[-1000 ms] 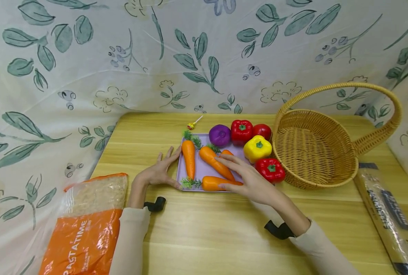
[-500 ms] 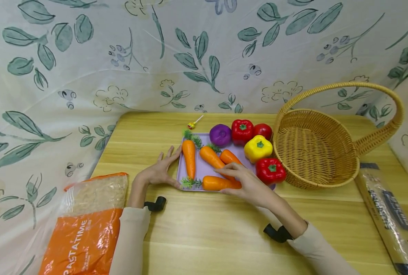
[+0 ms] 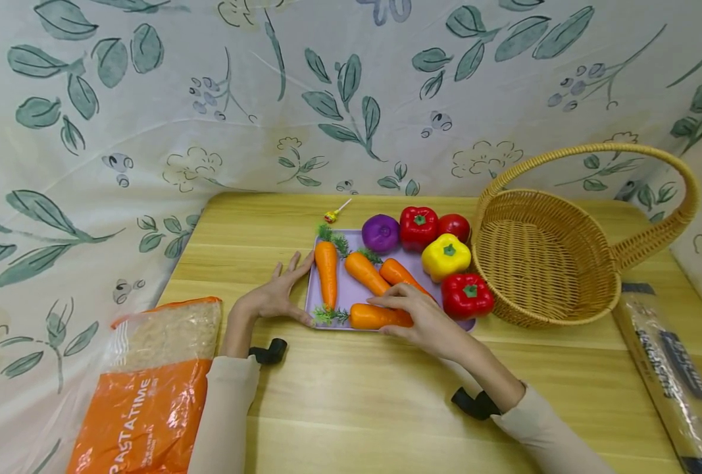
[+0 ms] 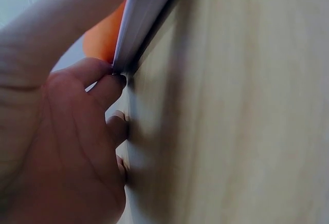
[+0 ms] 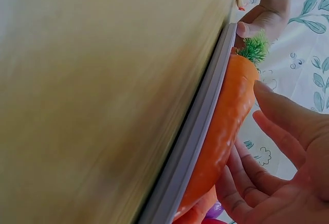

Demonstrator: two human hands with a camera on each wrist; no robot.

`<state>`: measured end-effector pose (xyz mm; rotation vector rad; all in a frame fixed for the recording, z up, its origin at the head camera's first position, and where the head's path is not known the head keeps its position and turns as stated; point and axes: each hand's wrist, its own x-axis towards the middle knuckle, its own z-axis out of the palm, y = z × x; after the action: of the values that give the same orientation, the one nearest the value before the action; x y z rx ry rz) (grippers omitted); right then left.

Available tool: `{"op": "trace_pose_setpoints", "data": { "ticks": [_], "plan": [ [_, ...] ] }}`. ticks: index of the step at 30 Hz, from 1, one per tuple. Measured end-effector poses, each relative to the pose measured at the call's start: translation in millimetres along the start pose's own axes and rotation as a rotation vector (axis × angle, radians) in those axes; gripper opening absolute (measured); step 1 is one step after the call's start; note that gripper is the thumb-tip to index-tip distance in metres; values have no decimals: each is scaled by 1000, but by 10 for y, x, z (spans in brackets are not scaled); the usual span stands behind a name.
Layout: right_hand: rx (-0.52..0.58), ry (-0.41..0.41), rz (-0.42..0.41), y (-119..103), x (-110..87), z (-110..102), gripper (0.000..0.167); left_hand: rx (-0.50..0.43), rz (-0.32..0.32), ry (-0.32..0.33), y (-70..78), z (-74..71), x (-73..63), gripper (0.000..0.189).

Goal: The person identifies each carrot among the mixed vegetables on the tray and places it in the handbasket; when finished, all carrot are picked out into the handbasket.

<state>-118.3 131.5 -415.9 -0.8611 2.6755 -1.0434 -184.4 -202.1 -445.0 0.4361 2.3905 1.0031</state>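
Note:
A shallow lilac tray point(image 3: 422, 262) bears several orange toy carrots with green tops. My left hand point(image 3: 270, 297) is spread at its left side, thumb at the near corner and fingertips against the left edge. In the left wrist view those fingers meet the tray's rim point(image 4: 138, 26). My right hand point(image 3: 424, 321) pinches the front carrot point(image 3: 370, 316) near its thick end, thumb on the near side and fingers on the far side. The right wrist view shows thumb and fingers about this carrot point(image 5: 221, 131), which lies on the tray. Another carrot point(image 3: 401, 273) is partly hidden behind the right hand.
Right of the tray stands a wicker basket point(image 3: 528, 263) with a tall handle. Red peppers point(image 3: 468, 296), a yellow pepper point(image 3: 447, 255), a tomato point(image 3: 454, 227) and a purple vegetable point(image 3: 380, 233) sit between. A lollipop point(image 3: 334, 214), an orange pasta bag point(image 3: 149, 401) and a brown packet point(image 3: 667, 375) lie around.
My right hand has drawn back toward me from over the middle carrots, and its fingers have closed in on the front carrot. The left hand stays at the tray's edge.

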Motion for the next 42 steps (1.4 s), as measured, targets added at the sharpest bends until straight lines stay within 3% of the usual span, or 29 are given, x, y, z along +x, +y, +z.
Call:
{"op": "trace_pose_setpoints", "data": {
  "ticks": [23,42],
  "plan": [
    [-24,-8,30,16,44,59,46,0,-10,5,19,-1,-10,136],
    [-39,19,-40,-47,27,2,45,5,-13,5,7,10,-9,137]
  ]
}}
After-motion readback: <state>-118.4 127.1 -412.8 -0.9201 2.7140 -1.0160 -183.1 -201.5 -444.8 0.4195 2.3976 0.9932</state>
